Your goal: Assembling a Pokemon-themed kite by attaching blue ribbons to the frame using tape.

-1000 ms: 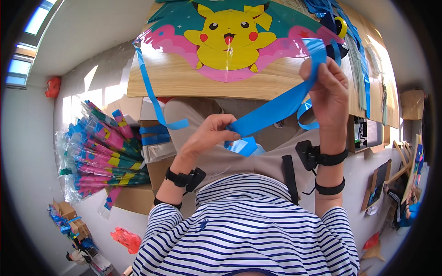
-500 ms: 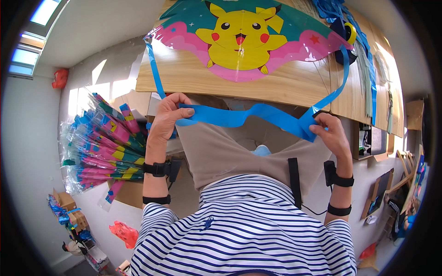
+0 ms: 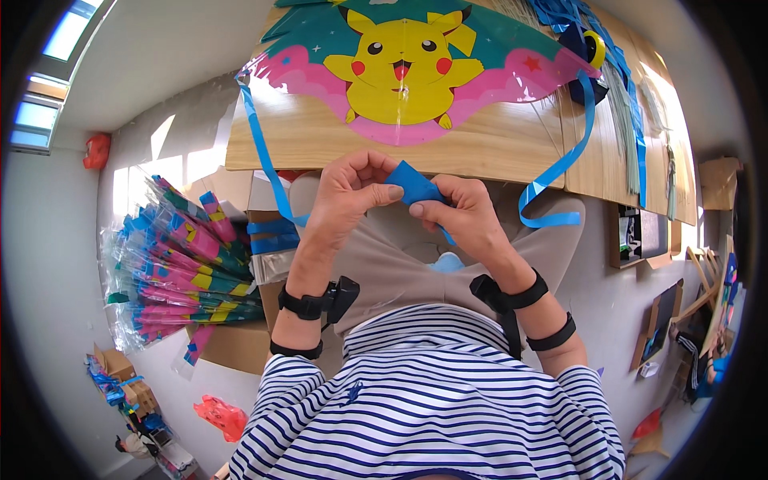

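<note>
Ribbon (image 3: 414, 184), outstretched before, now compact

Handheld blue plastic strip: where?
Head view, centre: the blue strip is held between left hand and right hand, visually overlapping the near edge of the light wooden table.

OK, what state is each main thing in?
Blue strip: looks folded, held
Left hand: pinching it
Right hand: pinching it too
Kite: spread open on table
Left ribbon: hanging over table edge
Right ribbon: likewise hanging
Colourful packs: bundled, clear wrap
Arm straps: fastened
</note>
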Demonstrator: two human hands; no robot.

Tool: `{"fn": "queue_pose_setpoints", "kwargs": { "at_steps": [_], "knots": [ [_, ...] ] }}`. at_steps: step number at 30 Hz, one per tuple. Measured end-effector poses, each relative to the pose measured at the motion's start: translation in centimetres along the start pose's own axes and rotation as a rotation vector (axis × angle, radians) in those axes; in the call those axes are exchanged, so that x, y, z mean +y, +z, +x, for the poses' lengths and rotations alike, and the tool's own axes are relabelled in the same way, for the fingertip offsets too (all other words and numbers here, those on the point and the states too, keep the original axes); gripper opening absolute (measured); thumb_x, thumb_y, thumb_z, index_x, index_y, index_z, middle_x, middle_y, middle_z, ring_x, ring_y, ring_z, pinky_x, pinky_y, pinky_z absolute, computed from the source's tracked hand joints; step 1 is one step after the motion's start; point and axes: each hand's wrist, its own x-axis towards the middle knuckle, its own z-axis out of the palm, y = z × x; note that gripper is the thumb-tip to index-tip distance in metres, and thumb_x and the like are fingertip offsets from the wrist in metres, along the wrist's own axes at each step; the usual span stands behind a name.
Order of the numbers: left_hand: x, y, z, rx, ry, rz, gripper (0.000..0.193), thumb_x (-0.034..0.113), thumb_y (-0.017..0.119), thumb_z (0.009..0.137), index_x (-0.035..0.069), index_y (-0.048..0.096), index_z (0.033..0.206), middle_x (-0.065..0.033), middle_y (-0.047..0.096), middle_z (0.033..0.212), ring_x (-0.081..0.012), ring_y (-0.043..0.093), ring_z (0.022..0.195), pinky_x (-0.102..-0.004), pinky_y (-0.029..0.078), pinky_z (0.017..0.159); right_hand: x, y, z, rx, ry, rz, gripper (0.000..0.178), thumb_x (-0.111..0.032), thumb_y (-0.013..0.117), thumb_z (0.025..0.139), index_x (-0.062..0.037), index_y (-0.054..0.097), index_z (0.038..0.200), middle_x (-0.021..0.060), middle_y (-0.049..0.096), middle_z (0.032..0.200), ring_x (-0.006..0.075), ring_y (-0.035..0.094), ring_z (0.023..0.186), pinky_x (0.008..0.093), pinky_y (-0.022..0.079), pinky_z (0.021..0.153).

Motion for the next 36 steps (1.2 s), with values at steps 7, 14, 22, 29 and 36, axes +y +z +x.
{"fn": "queue_pose_setpoints", "kwargs": {
  "at_steps": [7,14,22,29,36],
  "knots": [
    [-1.5,0.4,0.3,0.053,0.029,-0.04,0.022,-0.003,0.075,0.081,0.001,0.065,0.1,-0.0043,0.07,0.088,-0.0084,0.065,0.079,-0.0222,0.054,0.073,0.2,0.3,-0.1,-0.004,0.003,0.029,0.014,-0.011,0.075,0.084,-0.0012,0.066,0.082,-0.0026,0.055,0.063,0.0057,0.047,0.06,0.0243,0.038,0.055],
    [-1.9,0.4,0.4,0.081,-0.007,-0.03,0.019,0.001,0.077,0.082,0.003,0.065,0.097,-0.0034,0.069,0.083,-0.0063,0.062,0.071,-0.0207,0.052,0.065,0.6,0.8,0.2,0.133,-0.119,0.079,0.015,-0.012,0.075,0.084,-0.0007,0.066,0.086,-0.0019,0.057,0.068,0.0061,0.049,0.063,0.0221,0.041,0.058],
    [-1.8,1.8,0.5,-0.024,-0.044,-0.156,0.036,0.004,0.081,0.08,0.001,0.062,0.111,-0.0058,0.069,0.1,-0.0115,0.064,0.089,-0.0269,0.053,0.083,-0.7,0.3,1.1,0.279,-0.038,0.35,0.019,-0.017,0.076,0.09,-0.001,0.068,0.084,-0.0018,0.063,0.074,0.0037,0.053,0.066,0.0199,0.043,0.058],
    [-7.0,3.8,0.3,-0.341,-0.159,0.003,0.036,-0.001,0.077,0.08,0.002,0.061,0.112,-0.0062,0.07,0.102,-0.0131,0.066,0.091,-0.0282,0.051,0.086,-4.1,-2.3,2.9,0.287,-0.175,0.742,0.014,-0.014,0.067,0.097,-0.0001,0.067,0.094,0.0087,0.069,0.081,0.016,0.064,0.07,0.034,0.057,0.08],
    [-5.5,-4.1,-1.0,-0.226,-0.353,0.187,0.007,0.003,0.07,0.086,0.002,0.066,0.092,-0.0051,0.07,0.081,-0.0103,0.066,0.073,-0.0234,0.051,0.07,-4.2,-15.6,0.8,0.473,-0.597,0.762,0.014,-0.01,0.06,0.1,0.0022,0.066,0.096,0.0106,0.068,0.08,0.0184,0.067,0.071,0.0414,0.054,0.093]
  ]
}}
